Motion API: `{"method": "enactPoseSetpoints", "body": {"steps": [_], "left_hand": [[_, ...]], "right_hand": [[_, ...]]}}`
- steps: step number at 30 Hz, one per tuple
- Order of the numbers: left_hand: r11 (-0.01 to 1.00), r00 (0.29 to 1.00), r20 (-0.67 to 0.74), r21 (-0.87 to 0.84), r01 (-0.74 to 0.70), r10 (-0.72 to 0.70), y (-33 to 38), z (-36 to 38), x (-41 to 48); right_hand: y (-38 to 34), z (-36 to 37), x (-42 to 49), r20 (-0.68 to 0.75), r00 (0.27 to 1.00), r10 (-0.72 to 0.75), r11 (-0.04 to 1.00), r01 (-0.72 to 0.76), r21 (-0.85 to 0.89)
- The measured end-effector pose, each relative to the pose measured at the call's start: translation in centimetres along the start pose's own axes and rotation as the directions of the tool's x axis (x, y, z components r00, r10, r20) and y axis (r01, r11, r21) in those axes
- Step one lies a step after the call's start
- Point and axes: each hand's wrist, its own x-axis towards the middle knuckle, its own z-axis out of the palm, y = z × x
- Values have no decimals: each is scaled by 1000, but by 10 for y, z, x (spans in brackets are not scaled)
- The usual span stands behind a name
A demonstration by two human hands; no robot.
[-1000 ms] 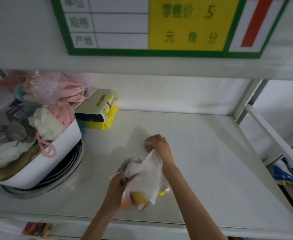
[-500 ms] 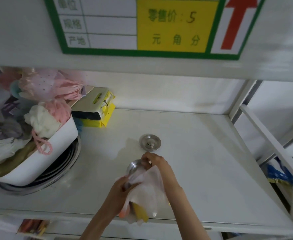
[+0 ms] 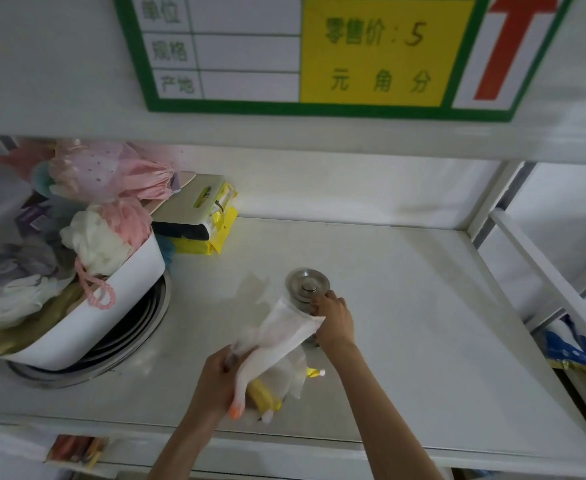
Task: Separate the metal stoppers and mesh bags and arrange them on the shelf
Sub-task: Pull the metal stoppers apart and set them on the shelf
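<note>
White mesh bags (image 3: 281, 344) hang bunched between both hands above the shelf (image 3: 405, 323). The left hand (image 3: 220, 382) is closed around the lower end of the bundle, its fingers wrapped over the fabric; something yellow and a bit of orange show under the mesh there, too blurred to name. The right hand (image 3: 334, 320) pinches the upper end of the mesh and is curled over a metal stopper (image 3: 307, 284) that sits on the shelf just beyond it. Whether the fingertips grip that stopper or only touch its near rim cannot be told, and a second metal piece seems to lie under the palm, mostly hidden by the hand and cloth.

At the left, a white tub (image 3: 111, 306) stands tilted on a stack of metal basins (image 3: 139, 327) and is heaped with bath sponges and fabric pouches; its far side runs off the picture. Behind it lie yellow packets (image 3: 211, 223), partly covered. A price sign (image 3: 319, 53) on the shelf above is cut off at the top.
</note>
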Motion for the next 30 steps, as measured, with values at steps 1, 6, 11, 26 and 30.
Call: {"method": "enactPoseSetpoints", "body": {"steps": [1, 6, 11, 26, 30], "left_hand": [[999, 999, -45, -32, 16, -18, -2, 0, 3], [1000, 982, -186, -21, -19, 14, 2, 3, 3], [999, 963, -268, -36, 0, -10, 7, 4, 5], [984, 910, -386, -145, 99, -148, -12, 14, 17], [987, 889, -441, -151, 63, -124, 2, 20, 7]], "right_hand": [[0, 2, 0, -28, 1000, -13, 1000, 12, -18], [1, 11, -1, -120, 992, -40, 999, 36, -38], [-4, -8, -14, -142, 985, -95, 992, 81, -96], [-30, 3, -113, -137, 787, -601, 790, 611, 44], [-29, 4, -112, -214, 789, -577, 806, 592, 9]]}}
